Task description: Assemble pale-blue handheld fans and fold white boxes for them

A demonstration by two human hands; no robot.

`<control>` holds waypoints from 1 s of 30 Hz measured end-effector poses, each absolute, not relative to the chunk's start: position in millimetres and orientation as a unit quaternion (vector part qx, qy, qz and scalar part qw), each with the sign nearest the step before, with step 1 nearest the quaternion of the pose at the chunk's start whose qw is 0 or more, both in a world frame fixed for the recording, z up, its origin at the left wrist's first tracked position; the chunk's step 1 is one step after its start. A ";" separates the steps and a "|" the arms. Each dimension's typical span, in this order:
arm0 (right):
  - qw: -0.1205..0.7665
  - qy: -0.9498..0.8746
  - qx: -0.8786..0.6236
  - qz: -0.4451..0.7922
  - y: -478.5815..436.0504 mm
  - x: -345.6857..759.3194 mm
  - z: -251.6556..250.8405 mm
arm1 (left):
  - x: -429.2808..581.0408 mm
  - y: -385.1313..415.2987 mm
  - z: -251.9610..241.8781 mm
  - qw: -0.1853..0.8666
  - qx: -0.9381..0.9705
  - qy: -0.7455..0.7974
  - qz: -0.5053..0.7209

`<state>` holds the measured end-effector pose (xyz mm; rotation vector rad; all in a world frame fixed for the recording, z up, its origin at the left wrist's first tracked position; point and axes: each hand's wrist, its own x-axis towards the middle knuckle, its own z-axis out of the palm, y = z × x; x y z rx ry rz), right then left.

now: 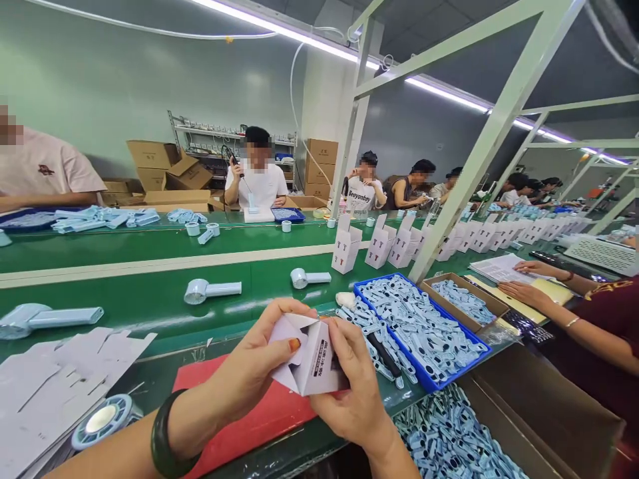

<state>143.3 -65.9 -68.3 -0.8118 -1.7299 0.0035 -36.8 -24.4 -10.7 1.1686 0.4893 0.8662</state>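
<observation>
A small white carton [312, 362] is being held just above a red mat [269, 420] at the near edge of a green belt [150, 293] — gripped from either side by the left hand [252, 362] and the right hand [357, 389]. It is judged half-formed: end flaps not yet tucked. Its long axis is being held roughly crosswise, flapped end pointing left. Flat blanks [54, 386] are lying alongside.

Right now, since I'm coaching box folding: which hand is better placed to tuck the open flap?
Probably the left hand: its thumb lies against the open flap of the white box, while the right hand holds the box body, steadying it.
</observation>
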 end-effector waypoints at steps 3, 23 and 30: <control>0.571 -0.742 -0.350 0.000 -64.8 142.0 -70.9 | -37.8 -23.9 -12.0 0.719 0.528 0.241 0.382; 0.690 -0.502 -0.466 0.234 -16.3 109.9 -91.5 | -57.7 69.8 -10.1 0.529 0.499 0.268 0.632; 0.757 -0.388 -0.319 0.418 87.2 95.3 -73.4 | -26.6 96.9 -65.3 0.652 0.475 0.272 0.524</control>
